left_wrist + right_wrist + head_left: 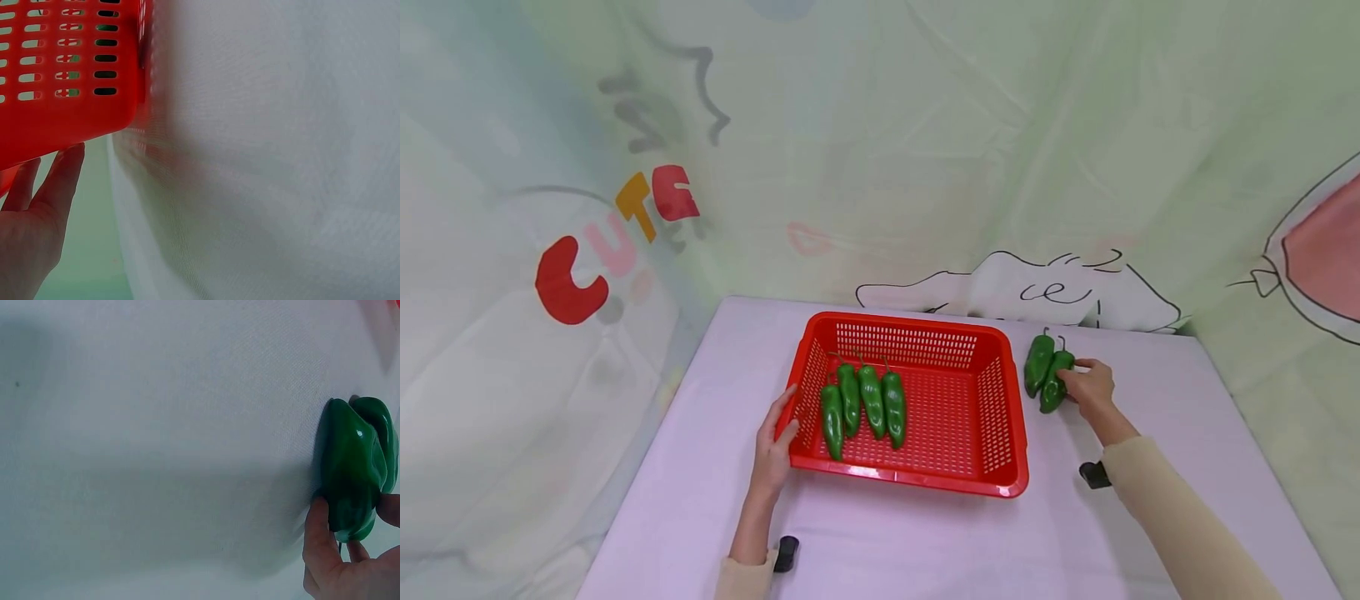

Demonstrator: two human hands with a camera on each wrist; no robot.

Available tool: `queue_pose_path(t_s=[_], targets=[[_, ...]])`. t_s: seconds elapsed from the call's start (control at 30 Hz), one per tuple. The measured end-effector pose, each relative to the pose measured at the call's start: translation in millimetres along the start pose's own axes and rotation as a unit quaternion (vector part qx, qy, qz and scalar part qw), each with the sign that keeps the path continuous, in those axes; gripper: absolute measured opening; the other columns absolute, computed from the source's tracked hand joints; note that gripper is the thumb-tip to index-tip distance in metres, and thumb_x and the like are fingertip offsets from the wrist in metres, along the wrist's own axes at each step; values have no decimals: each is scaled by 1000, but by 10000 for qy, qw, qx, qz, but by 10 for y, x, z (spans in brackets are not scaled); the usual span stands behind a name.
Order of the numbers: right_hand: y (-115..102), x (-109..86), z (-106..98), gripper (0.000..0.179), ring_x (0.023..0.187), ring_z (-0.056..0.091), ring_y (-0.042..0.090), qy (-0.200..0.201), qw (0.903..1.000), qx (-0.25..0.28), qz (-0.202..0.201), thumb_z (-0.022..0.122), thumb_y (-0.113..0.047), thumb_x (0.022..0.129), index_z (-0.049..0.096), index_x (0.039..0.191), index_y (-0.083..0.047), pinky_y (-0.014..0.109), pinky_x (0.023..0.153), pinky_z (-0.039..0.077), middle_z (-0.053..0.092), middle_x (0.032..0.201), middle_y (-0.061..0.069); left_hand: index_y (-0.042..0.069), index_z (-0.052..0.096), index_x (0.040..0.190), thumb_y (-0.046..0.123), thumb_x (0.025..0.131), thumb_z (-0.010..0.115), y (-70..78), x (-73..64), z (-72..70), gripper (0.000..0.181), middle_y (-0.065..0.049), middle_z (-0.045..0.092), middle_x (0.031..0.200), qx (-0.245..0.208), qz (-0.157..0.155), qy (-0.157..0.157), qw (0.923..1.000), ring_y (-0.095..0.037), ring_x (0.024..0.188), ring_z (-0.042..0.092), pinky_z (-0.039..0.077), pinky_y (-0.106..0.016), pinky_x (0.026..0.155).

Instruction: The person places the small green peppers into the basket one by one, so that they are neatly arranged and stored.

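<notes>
A red plastic basket [910,477] stands on the table, with several glossy green peppers [871,400] lying side by side in its left part. At the basket's left rim is my left hand [772,446], its fingers fairly straight and touching the edge. The left wrist view shows those fingertips [74,156] against the red rim. To the right of the basket, two more green peppers lie together. My right hand [1092,387] pinches the nearer pepper [351,465] between thumb and fingers, close to its stem end. The other pepper [1038,363] lies just left of it.
A white cloth covers the table [880,550]. Printed fabric [880,167] rises behind it and along both sides. A black device [786,553] sits at my left wrist and another black device [1095,475] at my right.
</notes>
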State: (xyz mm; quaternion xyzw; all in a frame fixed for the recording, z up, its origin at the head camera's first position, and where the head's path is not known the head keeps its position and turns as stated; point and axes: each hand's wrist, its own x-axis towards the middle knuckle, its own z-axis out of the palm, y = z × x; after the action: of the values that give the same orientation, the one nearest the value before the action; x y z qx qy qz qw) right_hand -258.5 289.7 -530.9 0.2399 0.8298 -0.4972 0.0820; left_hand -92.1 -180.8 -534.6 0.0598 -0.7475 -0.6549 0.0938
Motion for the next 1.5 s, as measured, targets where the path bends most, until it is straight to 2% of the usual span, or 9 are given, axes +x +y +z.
queue_pose_path(t_s=[0.23, 0.27, 0.47, 0.67, 0.83, 1.03, 1.13, 1.33, 1.5], targets=[[8, -4, 5, 64, 125, 49, 39, 54, 10000, 31, 4, 54, -13, 95, 28, 149, 10, 37, 88, 56, 35, 145, 35, -1, 38, 148, -2, 98, 43, 392, -105, 15, 51, -20, 35, 154, 194, -7, -78, 9998, -37, 144, 27, 31, -56, 112], [4, -13, 4, 64, 125, 49, 40, 54, 10000, 23, -13, 55, -13, 95, 28, 148, 11, 37, 88, 56, 35, 145, 35, -1, 38, 149, -2, 98, 43, 396, -105, 15, 51, -20, 35, 154, 188, -17, -78, 9998, -37, 144, 27, 31, -56, 112], [-6, -47, -1, 65, 124, 49, 40, 18, 10000, 49, -11, 56, -14, 95, 27, 149, 10, 38, 88, 56, 34, 146, 35, 0, 38, 149, 0, 99, 44, 399, -106, 13, 50, -19, 36, 154, 120, -44, -75, 9999, -36, 144, 27, 30, -55, 113], [-1, -91, -25, 68, 129, 47, 42, -10, 9999, 139, 78, 56, -14, 96, 23, 151, 7, 45, 97, 51, 32, 148, 36, 0, 39, 148, -3, 98, 43, 401, -102, 19, 51, -17, 37, 154, 113, -41, -58, 9999, -35, 145, 27, 30, -54, 113], [-22, -135, -85, 70, 130, 45, 40, -73, 9988, 466, 151, 56, -13, 96, 20, 154, 3, 47, 102, 46, 29, 151, 35, 1, 39, 149, -4, 98, 43, 404, -100, 16, 51, -17, 37, 154, 73, -37, -52, 10000, -35, 145, 26, 30, -54, 113], [-85, -218, -201, 69, 131, 43, 39, -342, 9958, 852, 34, 54, -11, 98, 19, 156, -2, 44, 98, 48, 25, 153, 33, 1, 39, 148, -3, 98, 43, 433, -109, 6, 51, -17, 36, 155, -1, -62, -74, 10000, -34, 146, 25, 27, -55, 115], [-143, -286, -261, 68, 122, 50, 32, -565, 9938, 949, -159, 54, -10, 98, 18, 156, -1, 43, 98, 48, 24, 153, 32, 1, 40, 148, -1, 98, 44, 447, -111, 2, 50, -16, 37, 155, 20, -72, -79, 9999, -33, 145, 26, 28, -55, 114], [-286, -408, -315, 71, 93, 55, 8, -842, 9893, 1169, -219, 57, -14, 98, 19, 157, -5, 44, 100, 46, 26, 153, 29, 1, 39, 149, -1, 99, 44, 410, -98, -4, 50, -16, 37, 155, 60, -19, -74, 10000, -34, 145, 27, 30, -54, 113], [-429, -514, -282, 70, 80, 60, -1, -894, 9888, 1084, -502, 58, -15, 98, 21, 156, -4, 42, 94, 51, 38, 143, 28, 5, 39, 150, -2, 99, 44, 178, -32, -3, 52, -14, 36, 156, -35, -38, -55, 10000, -32, 146, 26, 30, -53, 114]])
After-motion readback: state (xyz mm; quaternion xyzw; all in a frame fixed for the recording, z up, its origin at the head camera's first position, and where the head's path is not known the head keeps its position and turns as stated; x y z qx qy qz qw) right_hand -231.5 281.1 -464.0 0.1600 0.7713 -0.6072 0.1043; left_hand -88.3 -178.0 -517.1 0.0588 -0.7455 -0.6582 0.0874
